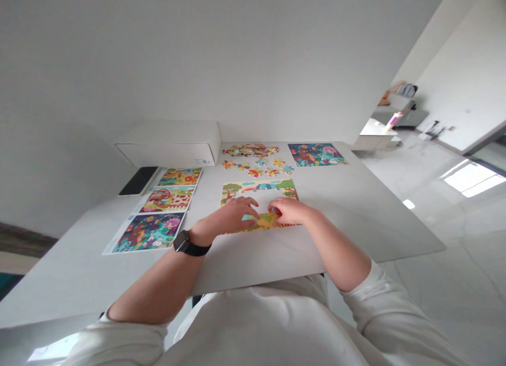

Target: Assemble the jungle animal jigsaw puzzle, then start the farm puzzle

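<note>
Head view: the left hand (233,212) lies spread flat on the half-filled colourful cardboard jigsaw board (259,188), apparently steadying it, while the right hand (288,210), fingertips bunched, pinches a yellow-orange piece (269,219) at its near edge.

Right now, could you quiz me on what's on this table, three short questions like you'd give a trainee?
1. True or false: the left hand and the right hand are both on the half-built puzzle.
2. Which wrist wears the black watch? A) left B) right C) neither
3. How many picture cards lie in a row to the left of the puzzle?

Key: 1 true; 2 A; 3 three.
</note>
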A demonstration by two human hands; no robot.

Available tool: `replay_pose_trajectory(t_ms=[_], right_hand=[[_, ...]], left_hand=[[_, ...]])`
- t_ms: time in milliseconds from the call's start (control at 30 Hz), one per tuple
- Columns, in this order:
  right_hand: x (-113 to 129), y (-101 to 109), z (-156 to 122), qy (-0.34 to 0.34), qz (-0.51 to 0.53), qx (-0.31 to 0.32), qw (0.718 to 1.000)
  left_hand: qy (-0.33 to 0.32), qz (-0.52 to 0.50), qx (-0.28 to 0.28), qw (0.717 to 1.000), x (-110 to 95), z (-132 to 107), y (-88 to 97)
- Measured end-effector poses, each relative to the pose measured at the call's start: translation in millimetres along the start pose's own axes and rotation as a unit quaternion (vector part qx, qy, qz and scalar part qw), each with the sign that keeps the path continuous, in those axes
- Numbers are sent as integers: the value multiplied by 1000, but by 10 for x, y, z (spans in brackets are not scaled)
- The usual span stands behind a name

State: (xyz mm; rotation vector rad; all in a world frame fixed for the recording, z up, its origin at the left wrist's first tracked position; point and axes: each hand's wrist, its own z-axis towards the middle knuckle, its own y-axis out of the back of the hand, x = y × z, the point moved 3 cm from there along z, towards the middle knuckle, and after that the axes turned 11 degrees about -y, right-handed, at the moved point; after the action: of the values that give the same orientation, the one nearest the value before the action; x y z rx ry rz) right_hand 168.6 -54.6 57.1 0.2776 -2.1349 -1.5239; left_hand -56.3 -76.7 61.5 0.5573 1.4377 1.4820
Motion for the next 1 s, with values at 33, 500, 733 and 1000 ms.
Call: replay_pose_trajectory(t_ms=[33,500,733,1000], right_hand=[[9,32,-13,2,-3,8,1000],[-501,1007,322,-110,50,-99,988],[-1006,1163,794,-213,42,-138,966],[-929,816,1327,-215,0,-107,971]], left_hand=[[-6,-13,-13,1000,17,40,127],[221,-71,-286,930,524,509,1249],[215,-99,-268,934,851,588,1068],[249,-11,-180,951,1138,709,674]])
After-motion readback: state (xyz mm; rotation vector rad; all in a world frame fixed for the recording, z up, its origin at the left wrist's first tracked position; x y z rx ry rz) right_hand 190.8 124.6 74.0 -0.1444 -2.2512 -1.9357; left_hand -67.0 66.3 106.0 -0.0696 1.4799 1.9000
